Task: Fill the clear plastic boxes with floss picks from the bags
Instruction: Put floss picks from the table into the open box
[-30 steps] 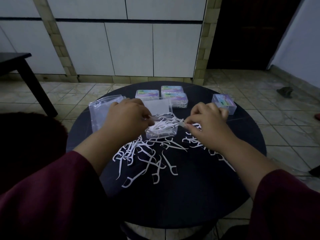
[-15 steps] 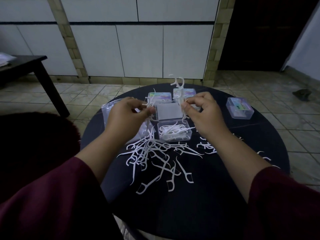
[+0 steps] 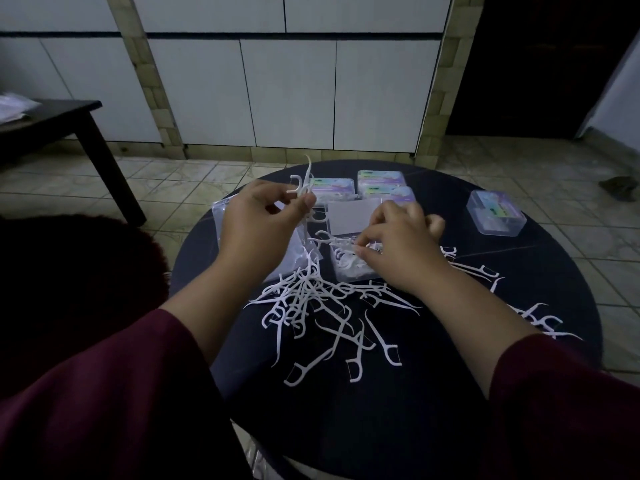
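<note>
A round dark worktop (image 3: 433, 393) carries a scatter of loose white floss picks (image 3: 322, 317). Behind them sits an open clear box (image 3: 349, 268), where the right hand (image 3: 398, 244) pinches picks over it. The left hand (image 3: 259, 220) fingers clamp a few raised picks (image 3: 302, 188).

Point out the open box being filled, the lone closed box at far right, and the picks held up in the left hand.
open box (image 3: 349, 273), head view, front wall.
lone closed box (image 3: 496, 213), head view, lid.
held picks (image 3: 302, 188), head view, stems.
</note>
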